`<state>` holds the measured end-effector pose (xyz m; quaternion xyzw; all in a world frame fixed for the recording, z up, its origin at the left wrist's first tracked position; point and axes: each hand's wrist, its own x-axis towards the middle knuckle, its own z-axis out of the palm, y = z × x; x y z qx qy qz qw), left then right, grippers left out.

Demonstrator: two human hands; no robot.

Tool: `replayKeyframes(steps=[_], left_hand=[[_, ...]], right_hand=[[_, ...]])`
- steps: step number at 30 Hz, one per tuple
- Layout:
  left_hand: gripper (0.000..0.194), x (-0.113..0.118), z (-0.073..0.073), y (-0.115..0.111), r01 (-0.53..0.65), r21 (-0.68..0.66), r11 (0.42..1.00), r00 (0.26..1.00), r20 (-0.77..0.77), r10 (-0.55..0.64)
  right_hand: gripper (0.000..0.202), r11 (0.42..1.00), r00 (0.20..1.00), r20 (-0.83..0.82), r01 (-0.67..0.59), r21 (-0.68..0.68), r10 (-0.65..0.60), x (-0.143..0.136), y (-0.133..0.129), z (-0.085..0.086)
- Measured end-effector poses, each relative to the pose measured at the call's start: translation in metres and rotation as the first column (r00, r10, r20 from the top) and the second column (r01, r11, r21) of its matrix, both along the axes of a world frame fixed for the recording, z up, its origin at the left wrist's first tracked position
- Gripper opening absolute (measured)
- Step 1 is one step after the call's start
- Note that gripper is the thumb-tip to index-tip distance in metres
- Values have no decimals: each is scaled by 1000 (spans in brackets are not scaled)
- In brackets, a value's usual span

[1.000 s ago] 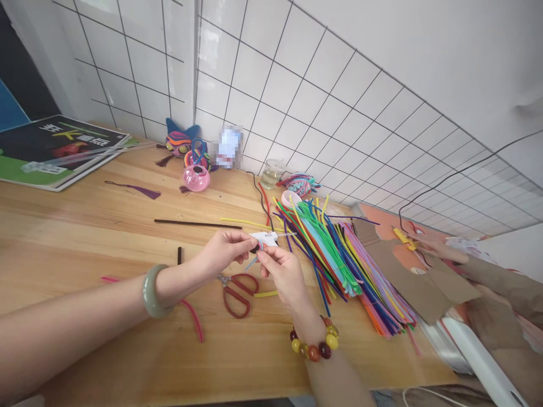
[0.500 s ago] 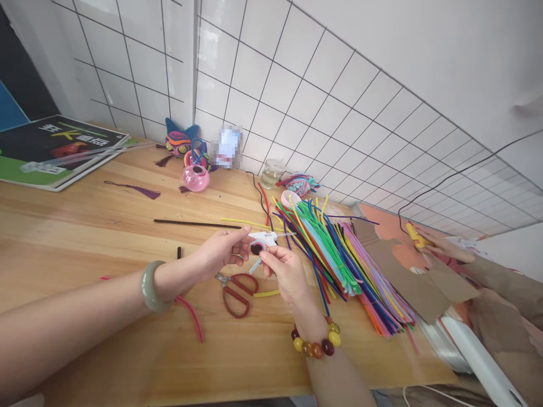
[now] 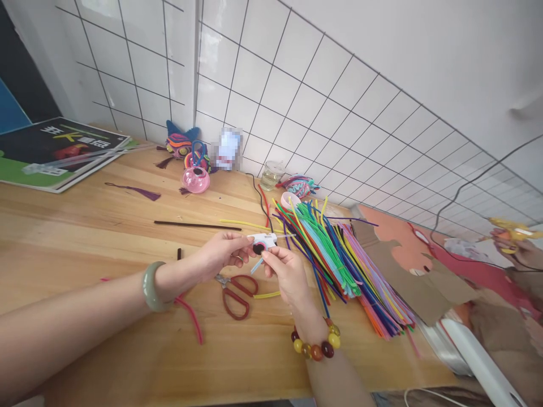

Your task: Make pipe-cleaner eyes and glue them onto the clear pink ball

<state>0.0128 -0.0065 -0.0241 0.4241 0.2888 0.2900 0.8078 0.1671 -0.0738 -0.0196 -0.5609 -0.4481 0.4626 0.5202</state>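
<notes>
Between my two hands is a small round piece (image 3: 259,247) with a black centre and a pink and blue rim; a light blue stem (image 3: 257,265) sticks out below it. My left hand (image 3: 227,250) pinches at its left side, fingers bent. My right hand (image 3: 283,268) pinches its lower right edge between thumb and fingers. Right behind the piece lies a white glue gun (image 3: 268,238), partly hidden by my fingers. Below my hands, red-handled scissors (image 3: 237,294) rest on the wooden table (image 3: 139,350).
Bundles of coloured pipe cleaners (image 3: 335,254) lie to the right. Woven ornaments (image 3: 181,144), a pink ball (image 3: 195,179), a phone (image 3: 228,148) and a glass jar (image 3: 271,174) stand by the wall. At far right, another person's hand (image 3: 520,249) holds a yellow tool.
The other person's hand and yellow tool have moved to the right, off the cardboard, with the black cord. My hands and the round piece have barely shifted.
</notes>
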Motion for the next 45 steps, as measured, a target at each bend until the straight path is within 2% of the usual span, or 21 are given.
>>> replayKeyframes(steps=[13,19,24,27,30,39,45], left_hand=[[22,1,-2,-3,14,3,1000,999,37,-14],[24,0,5,0,30,-40,999,998,54,-27],[24,-2,4,1,72,101,992,997,-44,-68],[24,-2,0,1,68,239,969,994,-105,-44],[23,1,-1,0,63,296,953,991,-129,-25],[23,3,-1,-2,-65,240,969,985,-138,100],[21,4,-2,-5,-91,194,977,990,-93,111]], right_hand=[[17,1000,1000,19,9,-2,-9,-2,0,3],[16,1000,998,60,-5,-2,5,-1,0,-1],[14,999,990,139,-36,-3,36,0,0,-7],[13,998,985,161,-55,-4,55,-1,0,-5],[14,998,981,184,-66,-20,69,-4,0,-2],[18,999,982,183,-35,-15,37,-12,-1,-4],[19,1000,981,192,-22,-16,25,-15,-1,-2]])
